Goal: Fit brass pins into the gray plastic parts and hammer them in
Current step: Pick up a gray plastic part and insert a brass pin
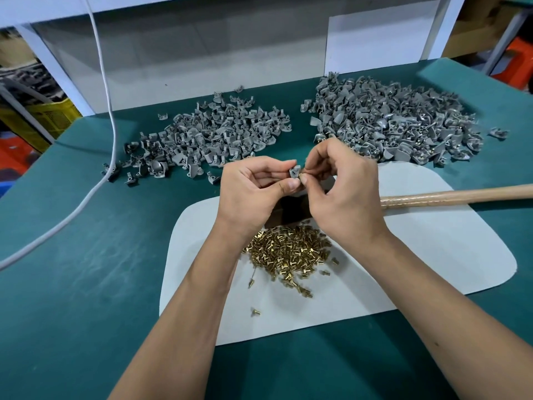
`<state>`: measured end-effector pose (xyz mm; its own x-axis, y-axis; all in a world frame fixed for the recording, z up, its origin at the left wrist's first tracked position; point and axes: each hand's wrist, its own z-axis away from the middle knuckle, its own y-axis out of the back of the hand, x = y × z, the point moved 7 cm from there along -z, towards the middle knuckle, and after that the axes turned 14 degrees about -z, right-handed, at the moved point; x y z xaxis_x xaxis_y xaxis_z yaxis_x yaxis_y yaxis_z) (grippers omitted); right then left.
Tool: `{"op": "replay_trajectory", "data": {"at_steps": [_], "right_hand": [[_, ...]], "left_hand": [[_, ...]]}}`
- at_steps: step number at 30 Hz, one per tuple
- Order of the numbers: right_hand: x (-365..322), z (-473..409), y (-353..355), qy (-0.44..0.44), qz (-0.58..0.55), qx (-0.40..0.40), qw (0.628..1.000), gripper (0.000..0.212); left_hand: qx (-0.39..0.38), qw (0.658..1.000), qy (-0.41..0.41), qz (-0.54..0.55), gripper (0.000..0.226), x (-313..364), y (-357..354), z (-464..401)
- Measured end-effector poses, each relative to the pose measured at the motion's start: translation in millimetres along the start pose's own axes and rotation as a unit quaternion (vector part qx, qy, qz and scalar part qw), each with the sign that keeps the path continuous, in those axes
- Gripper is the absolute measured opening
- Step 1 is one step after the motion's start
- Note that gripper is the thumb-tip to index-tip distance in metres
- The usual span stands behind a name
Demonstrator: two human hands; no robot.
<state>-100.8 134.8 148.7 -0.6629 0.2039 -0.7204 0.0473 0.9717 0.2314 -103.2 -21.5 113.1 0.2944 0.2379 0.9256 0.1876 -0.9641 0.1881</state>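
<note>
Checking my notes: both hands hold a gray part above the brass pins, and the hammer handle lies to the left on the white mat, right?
Not quite. The head view shows the hammer handle lying to the right on the white mat. Both the left hand and right hand do hold the gray part above the brass pins.

a green mat (72,284) is spread over the bench. a white pad (432,255) is laid on it near the front edge. a white cable (111,111) is hung from above and trailed across the mat toward the left edge. a white panel (380,36) is leaned upright at the back, beside a grey backboard (187,53). a yellow crate (37,116) is seen at the far left beyond the bench, and an orange stool (519,62) at the far right.
</note>
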Motion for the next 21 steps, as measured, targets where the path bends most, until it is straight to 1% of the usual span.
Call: {"op": "replay_trajectory", "data": {"at_steps": [3,5,8,10,15,18,21], "right_hand": [[4.3,-0.6,-2.3,-0.021,-0.007,-0.015,1.0,0.021],[6.0,-3.1,-0.6,-0.018,-0.016,-0.03,0.999,0.02],[4.8,-6.0,3.5,0.008,-0.012,-0.049,0.999,0.022],[2.9,-5.5,6.6,0.029,-0.007,-0.045,0.999,0.021],[-1.0,-6.0,11.1,0.098,0.037,-0.047,0.993,0.008],[-3.2,-6.6,8.2,0.133,0.055,-0.07,0.987,0.003],[-2.2,-7.1,7.4,0.122,0.064,-0.068,0.988,0.003]], "left_hand": [[-0.001,1.0,0.004,-0.019,0.032,-2.7,2.0,-0.5],[-0.001,1.0,0.014,-0.012,0.03,-4.3,4.1,-1.0],[-0.006,1.0,0.025,0.018,0.028,-4.7,5.8,-0.6],[-0.015,0.999,0.032,0.036,0.029,-4.6,4.9,0.5],[-0.039,0.997,0.038,0.06,0.027,-2.3,2.1,1.6],[-0.042,0.997,0.038,0.054,0.023,-0.7,2.4,1.4],[-0.022,0.999,0.017,0.016,0.03,3.3,4.7,0.9]]}}
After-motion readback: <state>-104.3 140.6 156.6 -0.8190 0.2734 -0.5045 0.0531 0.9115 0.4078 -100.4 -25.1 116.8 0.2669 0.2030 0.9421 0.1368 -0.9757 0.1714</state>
